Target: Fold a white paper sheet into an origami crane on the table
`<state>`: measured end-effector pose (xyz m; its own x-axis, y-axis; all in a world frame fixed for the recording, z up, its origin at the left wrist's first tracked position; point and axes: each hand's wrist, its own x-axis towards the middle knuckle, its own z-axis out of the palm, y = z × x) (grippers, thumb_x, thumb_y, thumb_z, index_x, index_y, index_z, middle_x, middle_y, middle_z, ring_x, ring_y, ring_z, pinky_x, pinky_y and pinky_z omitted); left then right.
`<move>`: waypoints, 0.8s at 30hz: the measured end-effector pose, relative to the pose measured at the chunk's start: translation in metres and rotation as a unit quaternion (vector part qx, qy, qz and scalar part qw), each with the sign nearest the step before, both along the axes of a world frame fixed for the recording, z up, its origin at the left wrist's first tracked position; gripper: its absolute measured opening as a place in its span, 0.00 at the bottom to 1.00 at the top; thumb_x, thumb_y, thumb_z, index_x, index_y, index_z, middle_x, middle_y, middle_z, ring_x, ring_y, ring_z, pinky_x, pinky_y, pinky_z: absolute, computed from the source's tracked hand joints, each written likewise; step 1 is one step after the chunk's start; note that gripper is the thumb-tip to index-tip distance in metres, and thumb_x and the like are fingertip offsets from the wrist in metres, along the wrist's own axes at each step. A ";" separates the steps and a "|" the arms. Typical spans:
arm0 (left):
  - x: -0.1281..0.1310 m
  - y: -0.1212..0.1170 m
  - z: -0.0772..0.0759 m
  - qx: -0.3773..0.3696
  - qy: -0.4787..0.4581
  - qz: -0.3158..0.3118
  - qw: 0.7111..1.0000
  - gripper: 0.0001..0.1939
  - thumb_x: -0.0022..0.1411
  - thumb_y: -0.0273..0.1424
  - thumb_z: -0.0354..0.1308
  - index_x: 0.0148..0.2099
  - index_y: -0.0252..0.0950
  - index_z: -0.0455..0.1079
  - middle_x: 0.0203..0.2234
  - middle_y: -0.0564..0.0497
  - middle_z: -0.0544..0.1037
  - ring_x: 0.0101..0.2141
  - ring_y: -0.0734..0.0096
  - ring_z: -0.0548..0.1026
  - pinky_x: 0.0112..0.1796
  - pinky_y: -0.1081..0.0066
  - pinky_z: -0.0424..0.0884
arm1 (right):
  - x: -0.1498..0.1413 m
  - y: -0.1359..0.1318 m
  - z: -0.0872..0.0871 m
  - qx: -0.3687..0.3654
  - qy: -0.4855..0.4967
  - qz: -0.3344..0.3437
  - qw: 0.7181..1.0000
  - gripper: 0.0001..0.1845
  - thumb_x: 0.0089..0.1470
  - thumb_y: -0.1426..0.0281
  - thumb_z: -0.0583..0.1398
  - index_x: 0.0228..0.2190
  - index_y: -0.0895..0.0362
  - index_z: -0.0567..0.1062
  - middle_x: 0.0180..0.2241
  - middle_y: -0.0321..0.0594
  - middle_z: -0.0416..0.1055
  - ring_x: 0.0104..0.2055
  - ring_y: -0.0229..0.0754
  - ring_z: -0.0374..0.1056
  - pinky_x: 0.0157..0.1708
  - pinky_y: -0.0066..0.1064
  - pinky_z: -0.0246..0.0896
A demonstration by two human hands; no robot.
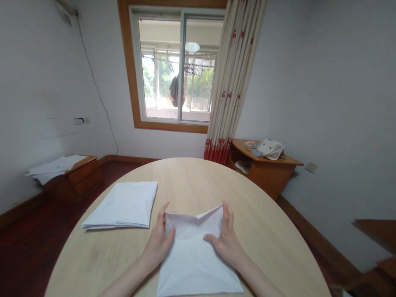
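A folded white sheet, paper by its look, lies toward me on the round table, its far edge lifted and dipping in the middle. My left hand holds its upper left corner, thumb on the near face and fingers behind the edge. At the upper right corner my right hand grips in the same way, thumb pointing inward. Faint creases cross the sheet. To the left of my left hand rests a stack of similar folded white sheets, its layers showing along the near side.
The pale wooden round table fills the foreground. Beyond it stand a corner cabinet with a cloth bag on top, a patterned curtain and a window. A low drawer unit with papers is at left.
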<state>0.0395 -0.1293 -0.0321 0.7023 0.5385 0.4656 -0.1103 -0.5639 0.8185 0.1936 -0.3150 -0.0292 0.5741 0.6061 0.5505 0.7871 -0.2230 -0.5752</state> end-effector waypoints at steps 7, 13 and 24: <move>0.000 -0.002 -0.002 -0.007 -0.004 -0.011 1.000 0.35 0.61 0.29 0.51 0.68 0.39 0.42 0.49 0.44 0.70 0.43 0.66 0.74 0.46 0.66 0.69 | -0.005 0.007 -0.004 -0.029 -0.044 -0.020 0.998 0.65 0.42 0.81 0.66 0.64 0.44 0.28 0.67 0.54 0.27 0.68 0.64 0.29 0.57 0.67 0.44; 0.000 -0.003 0.004 -0.008 -0.013 -0.028 0.999 0.34 0.63 0.27 0.49 0.68 0.38 0.41 0.43 0.46 0.72 0.42 0.67 0.74 0.47 0.64 0.68 | -0.004 0.005 -0.004 -0.003 -0.063 0.003 0.998 0.58 0.47 0.80 0.62 0.64 0.45 0.32 0.67 0.52 0.28 0.68 0.63 0.32 0.57 0.65 0.48; -0.007 0.005 0.033 0.066 -0.027 -0.015 0.997 0.16 0.59 0.26 0.50 0.49 0.38 0.67 0.39 0.48 0.76 0.41 0.63 0.75 0.45 0.63 0.70 | 0.011 -0.011 0.028 0.093 -0.079 0.068 0.990 0.27 0.58 0.73 0.56 0.58 0.52 0.57 0.46 0.47 0.69 0.47 0.47 0.68 0.47 0.43 0.68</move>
